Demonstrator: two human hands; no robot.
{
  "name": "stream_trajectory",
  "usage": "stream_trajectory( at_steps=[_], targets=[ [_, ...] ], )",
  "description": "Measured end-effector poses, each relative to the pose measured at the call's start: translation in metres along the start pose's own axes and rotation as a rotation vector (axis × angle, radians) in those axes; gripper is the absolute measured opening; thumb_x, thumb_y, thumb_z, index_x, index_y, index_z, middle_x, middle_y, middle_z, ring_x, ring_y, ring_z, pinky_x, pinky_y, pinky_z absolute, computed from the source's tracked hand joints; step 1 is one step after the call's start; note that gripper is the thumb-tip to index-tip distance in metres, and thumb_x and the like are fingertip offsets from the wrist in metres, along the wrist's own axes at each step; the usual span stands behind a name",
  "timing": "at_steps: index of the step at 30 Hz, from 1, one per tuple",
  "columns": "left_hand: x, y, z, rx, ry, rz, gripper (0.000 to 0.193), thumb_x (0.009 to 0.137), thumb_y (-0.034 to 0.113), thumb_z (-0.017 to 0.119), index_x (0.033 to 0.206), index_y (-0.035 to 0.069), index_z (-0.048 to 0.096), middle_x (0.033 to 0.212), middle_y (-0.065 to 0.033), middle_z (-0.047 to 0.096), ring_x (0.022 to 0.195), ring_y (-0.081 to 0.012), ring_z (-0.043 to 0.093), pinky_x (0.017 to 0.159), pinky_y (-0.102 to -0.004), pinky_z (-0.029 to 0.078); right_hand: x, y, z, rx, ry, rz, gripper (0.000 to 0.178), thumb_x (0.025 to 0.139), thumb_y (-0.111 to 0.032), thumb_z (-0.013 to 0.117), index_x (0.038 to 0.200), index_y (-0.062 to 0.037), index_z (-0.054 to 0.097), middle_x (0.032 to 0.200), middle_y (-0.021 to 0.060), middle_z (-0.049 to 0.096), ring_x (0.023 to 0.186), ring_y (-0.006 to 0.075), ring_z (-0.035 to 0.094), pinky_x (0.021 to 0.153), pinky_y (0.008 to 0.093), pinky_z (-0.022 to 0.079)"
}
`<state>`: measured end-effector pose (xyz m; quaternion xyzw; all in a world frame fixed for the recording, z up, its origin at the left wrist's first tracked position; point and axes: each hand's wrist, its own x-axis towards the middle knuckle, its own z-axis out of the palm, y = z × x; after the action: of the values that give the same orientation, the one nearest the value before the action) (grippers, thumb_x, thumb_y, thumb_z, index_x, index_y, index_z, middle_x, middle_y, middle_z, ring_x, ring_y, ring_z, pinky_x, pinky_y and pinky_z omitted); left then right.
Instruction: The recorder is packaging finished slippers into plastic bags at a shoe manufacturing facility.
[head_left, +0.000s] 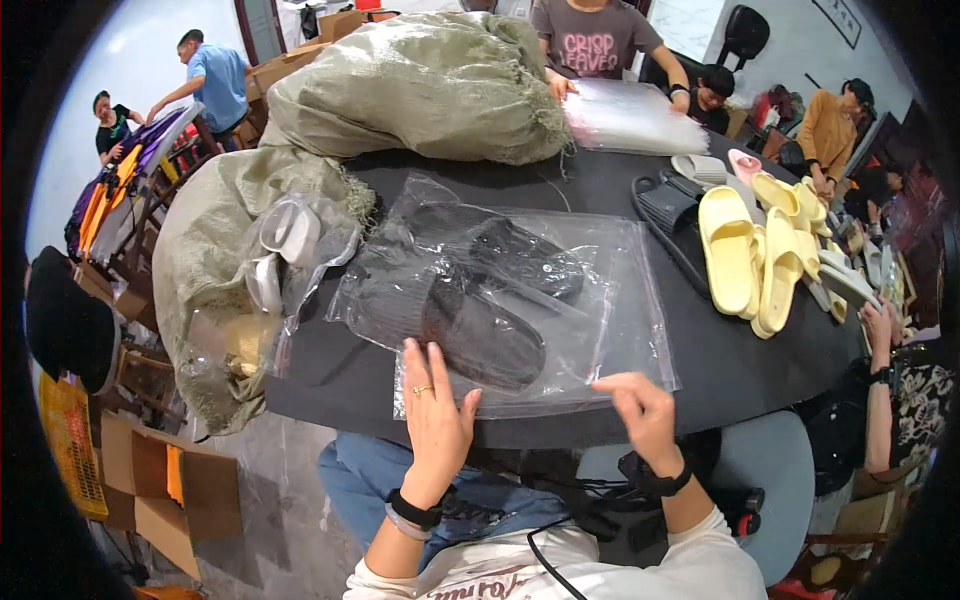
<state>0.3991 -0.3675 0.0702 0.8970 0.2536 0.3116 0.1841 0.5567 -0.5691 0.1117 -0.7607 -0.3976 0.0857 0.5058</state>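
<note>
A pair of black ribbed slippers [485, 335] lies inside clear plastic on the dark table. Beneath or around it spreads a wider clear plastic bag [640, 300]; which layer encloses which is hard to tell. My left hand [438, 415] rests with straight fingers on the near edge of the plastic, fingertips by the toe of the nearer slipper. At the bag's near right corner, my right hand [645, 412] is closed, thumb and index finger together at the plastic. Its other fingers are curled.
Yellow slippers [727, 250] and a black slipper [670, 215] stand on the table's right side. A large woven sack [420, 90] lies at the back, with bagged white slippers [290, 235] at left. Across the table, a person handles a stack of clear bags [635, 115].
</note>
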Motion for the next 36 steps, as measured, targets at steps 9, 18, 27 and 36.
stream_trajectory(
  at_steps=[9,18,27,36],
  targets=[
    [-0.009,-0.008,0.009,0.208,-0.120,-0.094,0.074,0.084,0.028,0.055,0.139,-0.008,0.021,0.146,-0.0282,0.014,0.135,-0.0400,0.020,0.107,-0.0467,0.020,0.092,-0.006,-0.009,0.869,-0.476,0.973,0.061,0.095,-0.050,0.036,0.121,0.0049,0.044,0.100,0.0124,0.063,0.086,0.0182,0.062,0.068,0.0258,0.050],
    [-0.012,-0.008,0.013,0.085,-0.034,-0.103,0.079,0.083,0.028,0.058,0.138,-0.011,0.018,0.145,-0.0315,0.015,0.135,-0.0402,0.018,0.108,-0.0456,0.019,0.171,-0.019,0.009,0.683,-0.479,0.327,0.026,0.095,-0.024,0.048,0.111,-0.0046,0.055,0.080,-0.0026,0.058,0.074,0.0065,0.055,0.067,0.0210,0.046],
    [-0.009,-0.012,0.016,0.186,-0.107,-0.136,0.075,0.082,0.031,0.057,0.134,-0.014,0.027,0.145,-0.0280,0.020,0.136,-0.0381,0.018,0.110,-0.0452,0.017,0.215,-0.081,-0.022,0.948,-0.637,0.120,0.018,0.093,-0.018,0.044,0.097,-0.0048,0.055,0.134,0.0197,0.044,0.116,0.0326,0.051,0.085,0.0381,0.050],
    [-0.012,-0.005,0.009,0.043,0.009,-0.216,0.080,0.078,0.019,0.062,0.136,-0.014,0.017,0.143,-0.0328,0.013,0.135,-0.0430,0.015,0.110,-0.0445,0.017,0.178,0.010,-0.070,0.860,-0.436,0.527,0.031,0.096,-0.027,0.036,0.102,-0.0039,0.055,0.117,0.0207,0.057,0.097,0.0297,0.063,0.074,0.0357,0.056]
  ],
)
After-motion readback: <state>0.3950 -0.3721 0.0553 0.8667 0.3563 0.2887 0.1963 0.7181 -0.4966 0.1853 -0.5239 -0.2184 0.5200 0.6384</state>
